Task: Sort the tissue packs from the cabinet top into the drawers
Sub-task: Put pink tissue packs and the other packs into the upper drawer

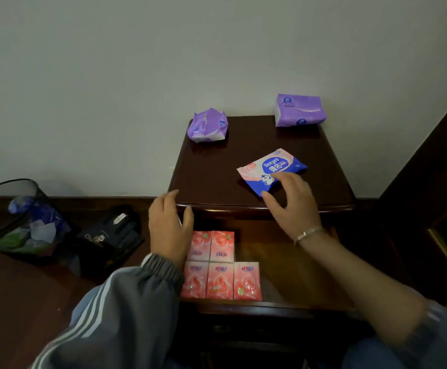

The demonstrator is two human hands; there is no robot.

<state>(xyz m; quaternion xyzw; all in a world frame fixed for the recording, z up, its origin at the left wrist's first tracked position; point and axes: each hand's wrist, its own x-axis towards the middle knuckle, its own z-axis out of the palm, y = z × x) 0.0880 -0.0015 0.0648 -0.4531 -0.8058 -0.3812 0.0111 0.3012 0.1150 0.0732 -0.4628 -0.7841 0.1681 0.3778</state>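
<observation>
Blue pack (270, 167) — right grip (294, 206) wide upon it

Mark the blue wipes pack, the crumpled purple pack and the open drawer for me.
blue wipes pack (273, 166): head view, on its printed front.
crumpled purple pack (207, 127): head view, middle of its wrapper.
open drawer (291, 265): head view, bare wooden floor right of the pink packs (219, 280).
</observation>
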